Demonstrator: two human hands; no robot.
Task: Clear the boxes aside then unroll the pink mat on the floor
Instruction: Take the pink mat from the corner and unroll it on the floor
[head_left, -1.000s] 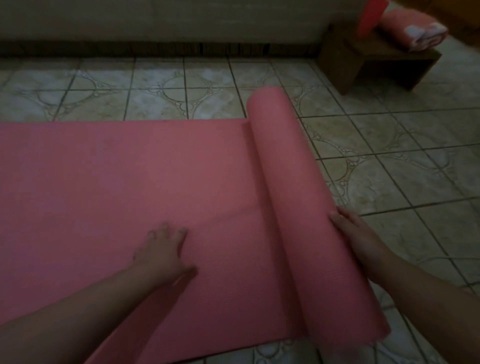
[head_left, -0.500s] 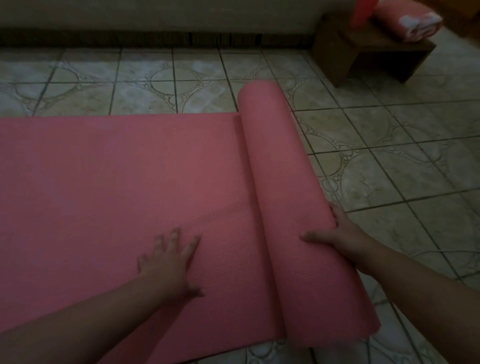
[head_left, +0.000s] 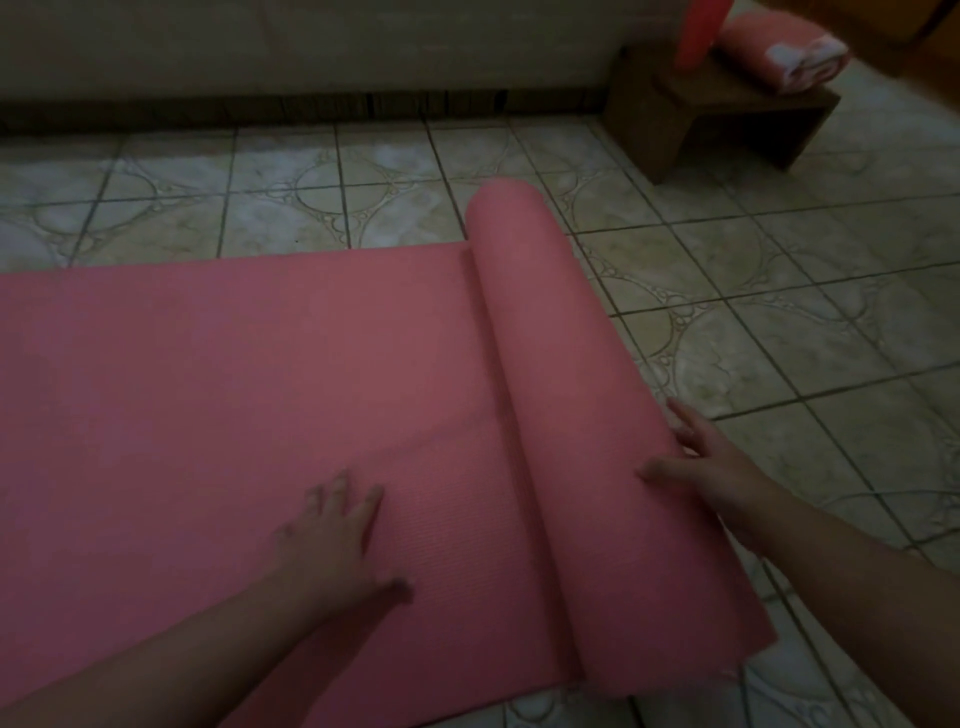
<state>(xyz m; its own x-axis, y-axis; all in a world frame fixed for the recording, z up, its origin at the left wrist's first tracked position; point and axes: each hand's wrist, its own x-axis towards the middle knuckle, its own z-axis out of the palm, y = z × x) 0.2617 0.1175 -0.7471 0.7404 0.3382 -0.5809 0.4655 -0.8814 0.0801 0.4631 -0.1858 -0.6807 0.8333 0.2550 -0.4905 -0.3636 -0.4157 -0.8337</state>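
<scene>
The pink mat (head_left: 218, 395) lies flat across the left and middle of the tiled floor. Its still-rolled part (head_left: 566, 395) runs from the far middle down to the near right. My left hand (head_left: 332, 540) rests palm down on the flat mat, fingers spread. My right hand (head_left: 711, 467) grips the right side of the roll, thumb on top and fingers round its far side. No boxes are in view.
Patterned floor tiles (head_left: 779, 312) stretch to the right of the roll. A low dark wooden stool (head_left: 727, 114) stands at the back right with a red upright object (head_left: 698, 31) and a folded pink cloth (head_left: 784, 49) on it. A wall base (head_left: 311, 104) runs along the back.
My right hand has shifted from the roll's side to a grip with the thumb over its top. My left hand slid slightly toward the roll. The roll has barely moved.
</scene>
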